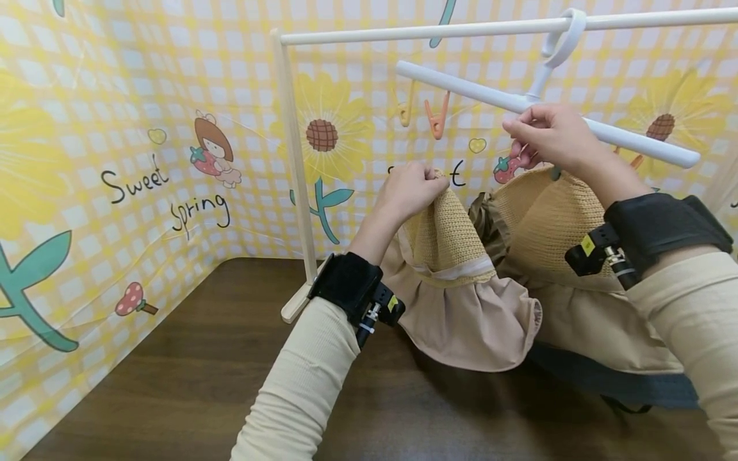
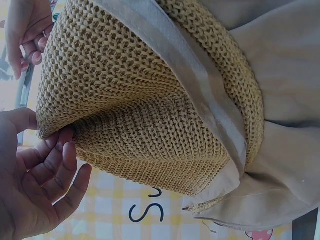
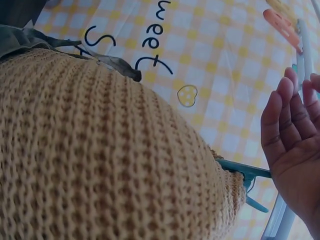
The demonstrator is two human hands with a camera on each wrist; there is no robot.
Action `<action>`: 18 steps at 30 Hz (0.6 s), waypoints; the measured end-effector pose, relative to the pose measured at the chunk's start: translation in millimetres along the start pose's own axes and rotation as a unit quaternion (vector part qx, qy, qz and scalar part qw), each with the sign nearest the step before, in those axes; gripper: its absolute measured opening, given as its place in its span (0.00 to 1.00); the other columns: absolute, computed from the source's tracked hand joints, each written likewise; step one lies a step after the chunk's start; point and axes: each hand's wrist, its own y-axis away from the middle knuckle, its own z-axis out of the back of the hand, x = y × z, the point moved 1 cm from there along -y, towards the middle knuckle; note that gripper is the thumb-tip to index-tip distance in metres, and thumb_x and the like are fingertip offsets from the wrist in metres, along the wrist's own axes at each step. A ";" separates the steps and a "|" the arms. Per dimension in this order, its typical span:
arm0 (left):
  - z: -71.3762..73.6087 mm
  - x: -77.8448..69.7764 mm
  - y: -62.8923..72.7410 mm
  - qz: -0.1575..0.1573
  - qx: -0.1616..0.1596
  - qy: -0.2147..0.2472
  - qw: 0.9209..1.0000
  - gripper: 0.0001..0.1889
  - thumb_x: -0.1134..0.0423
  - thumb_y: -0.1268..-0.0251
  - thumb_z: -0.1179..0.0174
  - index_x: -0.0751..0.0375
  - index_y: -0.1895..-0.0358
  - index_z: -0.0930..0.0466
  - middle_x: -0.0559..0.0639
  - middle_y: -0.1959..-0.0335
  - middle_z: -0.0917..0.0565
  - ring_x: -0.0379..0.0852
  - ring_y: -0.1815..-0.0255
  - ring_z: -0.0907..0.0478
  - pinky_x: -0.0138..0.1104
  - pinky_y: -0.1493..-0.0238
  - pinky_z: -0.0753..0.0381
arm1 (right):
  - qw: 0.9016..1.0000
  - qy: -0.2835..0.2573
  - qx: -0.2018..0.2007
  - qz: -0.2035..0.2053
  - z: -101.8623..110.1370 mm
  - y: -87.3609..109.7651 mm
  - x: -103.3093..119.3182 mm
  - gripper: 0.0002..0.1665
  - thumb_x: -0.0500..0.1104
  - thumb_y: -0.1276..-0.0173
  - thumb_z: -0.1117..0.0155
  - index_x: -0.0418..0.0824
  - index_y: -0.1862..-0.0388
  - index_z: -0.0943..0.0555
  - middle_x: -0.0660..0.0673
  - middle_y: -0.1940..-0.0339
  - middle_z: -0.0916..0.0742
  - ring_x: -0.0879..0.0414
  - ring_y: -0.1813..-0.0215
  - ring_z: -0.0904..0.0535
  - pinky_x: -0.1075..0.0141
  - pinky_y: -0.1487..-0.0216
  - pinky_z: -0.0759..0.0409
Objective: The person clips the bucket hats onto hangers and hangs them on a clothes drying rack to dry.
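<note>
My left hand point(image 1: 406, 192) pinches the crown top of a sun hat point(image 1: 455, 240), which has a woven straw crown and a gathered pinkish-beige cloth brim. The crown folds inward at the fingertips in the left wrist view. My right hand point(image 1: 553, 137) is in front of the white hanger point(image 1: 478, 93), its fingers loosely bent with nothing seen between them. Below it hangs a second straw sun hat point(image 1: 548, 221) with a beige brim and a dark ribbon. A teal clothespin point(image 3: 232, 165) bites the tip of that hat's crown, close to the right palm.
The hanger tilts on a white rail point(image 1: 426, 30) with a wooden post point(image 1: 296, 153) at left. A yellow clothespin point(image 1: 406, 115) and an orange clothespin point(image 1: 437, 121) dangle from it. A dark grey-blue cloth item point(image 1: 623, 381) lies on the brown table point(image 1: 190, 384).
</note>
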 end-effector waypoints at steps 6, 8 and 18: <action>-0.7 -3.8 -1.8 0.010 -0.015 0.017 1.000 0.22 0.52 0.35 0.50 0.51 0.86 0.43 0.42 0.88 0.43 0.38 0.86 0.47 0.27 0.82 0.47 | 1.000 -0.019 -0.015 0.013 7.1 4.6 -4.4 0.10 0.48 0.33 0.41 0.44 0.71 0.25 0.55 0.85 0.18 0.64 0.84 0.24 0.72 0.80 0.23; -0.9 -4.8 -2.6 0.007 -0.029 0.023 0.999 0.22 0.53 0.34 0.50 0.51 0.86 0.43 0.41 0.89 0.43 0.38 0.86 0.47 0.27 0.82 0.46 | 0.999 -0.032 -0.019 0.023 8.2 6.0 -5.6 0.10 0.46 0.33 0.41 0.42 0.70 0.28 0.55 0.86 0.18 0.63 0.85 0.24 0.72 0.80 0.24; -1.0 -10.5 -3.8 -0.005 -0.077 0.001 0.997 0.20 0.53 0.34 0.52 0.53 0.85 0.38 0.48 0.48 0.28 0.43 0.43 0.31 0.30 0.64 0.31 | 0.989 -0.126 -0.044 0.060 7.5 7.5 -12.5 0.18 0.42 0.34 0.41 0.48 0.56 0.41 0.49 0.87 0.18 0.60 0.89 0.26 0.71 0.85 0.26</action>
